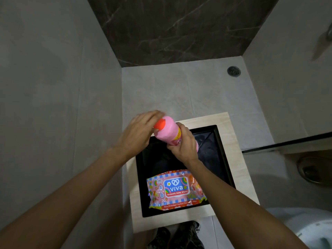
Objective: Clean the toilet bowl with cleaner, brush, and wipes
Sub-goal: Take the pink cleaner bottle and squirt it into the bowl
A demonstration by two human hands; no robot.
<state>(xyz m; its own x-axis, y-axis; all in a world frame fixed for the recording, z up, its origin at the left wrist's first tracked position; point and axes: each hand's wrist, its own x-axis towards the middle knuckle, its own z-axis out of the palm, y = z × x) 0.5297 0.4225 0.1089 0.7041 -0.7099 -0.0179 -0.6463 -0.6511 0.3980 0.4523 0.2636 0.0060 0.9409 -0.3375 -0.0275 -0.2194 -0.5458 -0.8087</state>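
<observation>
A pink cleaner bottle (169, 131) with an orange-red cap (159, 124) is held tilted above a black tray (223, 150). My right hand (183, 144) grips the bottle's body. My left hand (142, 128) rests against the cap, fingers spread and blurred. A pack of Viva baby wipes (177, 189) lies flat in the near part of the tray. The white toilet bowl (312, 229) shows only as a rim at the bottom right corner. No brush is in view.
The tray sits on a light wooden stand (239, 159) on pale floor tiles. A round floor drain (233, 71) lies at the far right. A glass partition edge (287, 143) runs at the right. My shoes (177, 236) are below the stand.
</observation>
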